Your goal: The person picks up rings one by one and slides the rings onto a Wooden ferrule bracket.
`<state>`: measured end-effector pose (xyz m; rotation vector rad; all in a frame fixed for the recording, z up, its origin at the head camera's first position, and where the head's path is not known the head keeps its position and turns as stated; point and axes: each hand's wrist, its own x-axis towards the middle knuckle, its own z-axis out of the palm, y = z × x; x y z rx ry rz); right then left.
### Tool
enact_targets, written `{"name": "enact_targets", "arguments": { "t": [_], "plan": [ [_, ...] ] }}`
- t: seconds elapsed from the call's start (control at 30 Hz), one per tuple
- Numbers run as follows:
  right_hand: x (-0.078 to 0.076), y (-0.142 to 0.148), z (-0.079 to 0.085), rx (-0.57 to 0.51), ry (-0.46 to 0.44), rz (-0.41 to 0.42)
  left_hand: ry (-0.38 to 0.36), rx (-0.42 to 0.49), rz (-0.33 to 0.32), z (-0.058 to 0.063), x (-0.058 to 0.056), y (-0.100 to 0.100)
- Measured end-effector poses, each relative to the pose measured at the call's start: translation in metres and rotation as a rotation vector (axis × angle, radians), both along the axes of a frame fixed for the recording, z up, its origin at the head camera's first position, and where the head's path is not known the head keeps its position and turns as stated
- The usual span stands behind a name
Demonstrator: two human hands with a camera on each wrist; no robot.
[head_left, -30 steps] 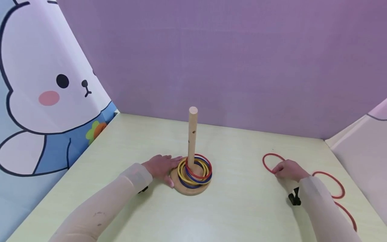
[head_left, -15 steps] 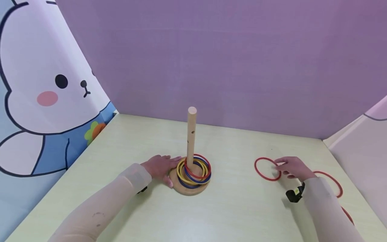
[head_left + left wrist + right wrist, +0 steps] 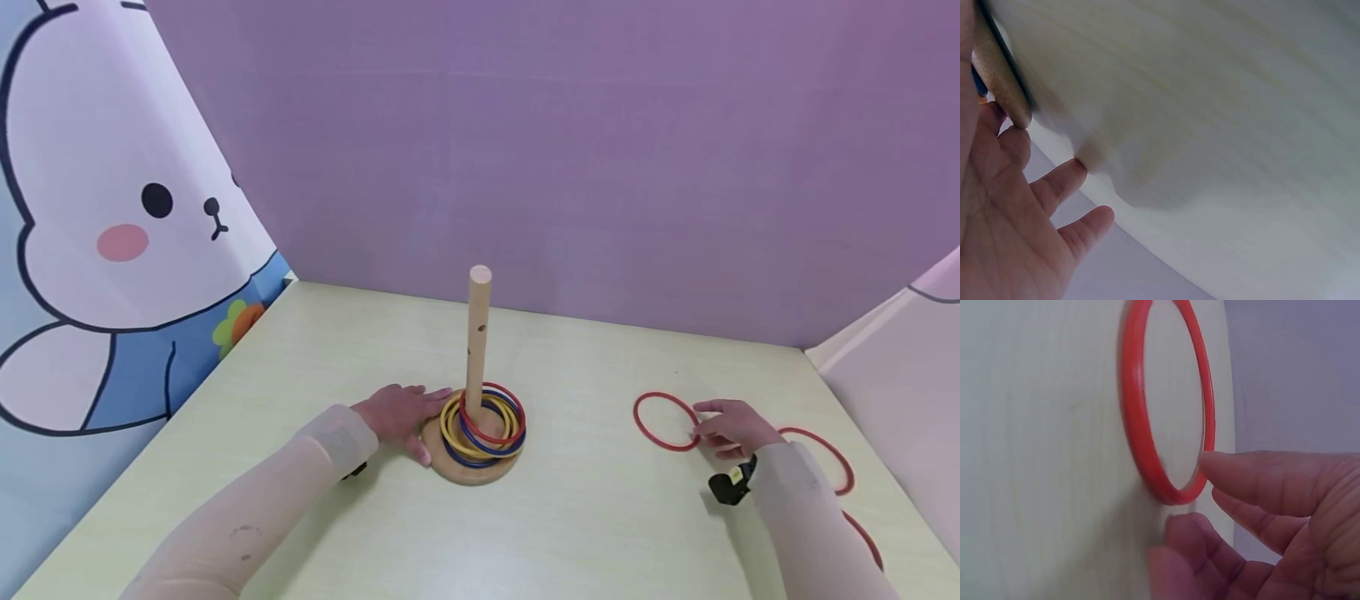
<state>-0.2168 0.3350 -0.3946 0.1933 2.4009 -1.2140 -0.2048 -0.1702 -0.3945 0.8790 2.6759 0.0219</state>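
Note:
My left hand [image 3: 400, 414] lies spread against the left edge of a round wooden base [image 3: 468, 477], thumb and fingers apart. From the base rises an upright wooden peg [image 3: 477, 342], ringed at its foot by a loose stack of blue, yellow and red rings [image 3: 517, 450]. In the left wrist view, the base's edge [image 3: 1007, 81] meets the fingertips. On the right, a red ring [image 3: 637, 415] lies flat on the table. My right hand [image 3: 731, 427] is at its right edge, fingers loosely bent; in the right wrist view a fingertip overlaps the ring's band [image 3: 1134, 394].
Two more red rings lie at the right, one ring [image 3: 832, 450] behind the right forearm and another ring [image 3: 866, 537] partly hidden by the sleeve. A purple cloth wall [image 3: 600, 167] closes off the table's back; a cartoon-printed panel [image 3: 67, 250] stands at the left.
The red ring by my right hand has shifted left and toward me, then stayed put. My right fingers have loosened from it and drawn slightly right. My left hand has not moved.

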Motion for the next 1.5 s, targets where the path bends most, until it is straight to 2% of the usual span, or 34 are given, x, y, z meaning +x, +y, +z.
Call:
{"name": "enact_targets", "arguments": {
  "t": [0.27, 0.5, 0.97, 1.1, 1.37, 1.5],
  "plan": [
    [0.0, -0.004, -0.002, 0.042, 0.0, 0.003, 0.02, -0.011, -0.012, -0.004, 0.0, 0.0],
    [-0.001, -0.009, -0.004, 0.025, -0.026, -0.029, 0.014, -0.015, -0.002, -0.004, -0.001, 0.0],
    [0.002, -0.022, -0.006, 0.055, 0.023, -0.043, 0.024, -0.016, -0.009, -0.006, -0.001, 0.0],
    [0.003, -0.022, -0.003, 0.016, 0.017, -0.036, 0.023, -0.027, -0.002, -0.005, -0.001, 0.0],
    [0.004, -0.027, 0.004, -0.15, 0.016, -0.001, 0.008, -0.038, 0.014, -0.003, -0.002, 0.0],
    [0.005, -0.033, 0.008, -0.173, 0.033, 0.023, 0.009, -0.031, 0.007, -0.002, -0.002, 0.0]
  ]
}}
